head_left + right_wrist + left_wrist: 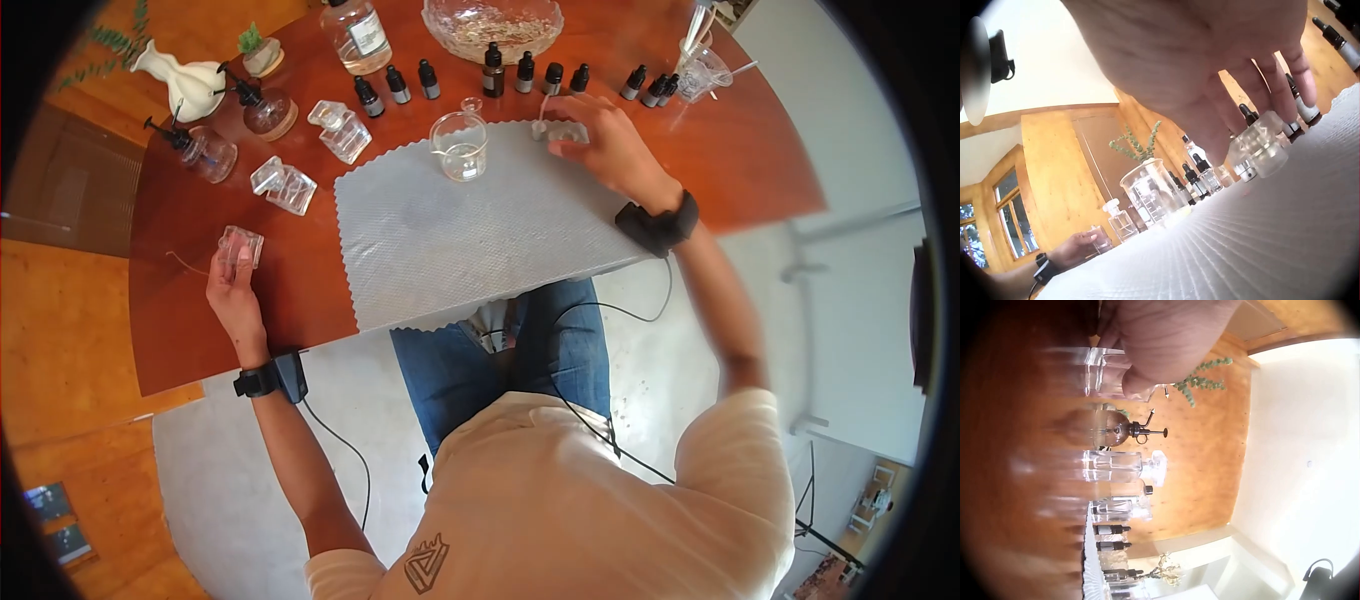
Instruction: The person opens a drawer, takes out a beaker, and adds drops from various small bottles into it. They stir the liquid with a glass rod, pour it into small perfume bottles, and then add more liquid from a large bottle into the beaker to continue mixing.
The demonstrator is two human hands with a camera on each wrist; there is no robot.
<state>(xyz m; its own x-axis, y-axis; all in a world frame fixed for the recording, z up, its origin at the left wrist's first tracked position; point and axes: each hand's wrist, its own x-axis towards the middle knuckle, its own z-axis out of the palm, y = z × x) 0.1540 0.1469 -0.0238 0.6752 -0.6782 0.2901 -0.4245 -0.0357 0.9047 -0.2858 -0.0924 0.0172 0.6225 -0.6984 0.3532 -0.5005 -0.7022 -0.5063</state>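
At left of table [175,330], small glass bottle [241,240] pinched in curled left hand [234,293]. Near far edge of grey mat [450,240], clear glass piece [1264,147] overhung by loosely spread right hand [615,150]; contact cannot be confirmed.

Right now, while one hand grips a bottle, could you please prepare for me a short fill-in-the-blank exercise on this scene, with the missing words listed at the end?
1. The beaker stands ____ the mat, not beside it.
2. The person's ____ hand grips a clear bottle.
3. The small dropper bottles beyond the mat have tops coloured ____.
4. The vase near the far left of the table is coloured ____.

Missing words: on; left; black; white.
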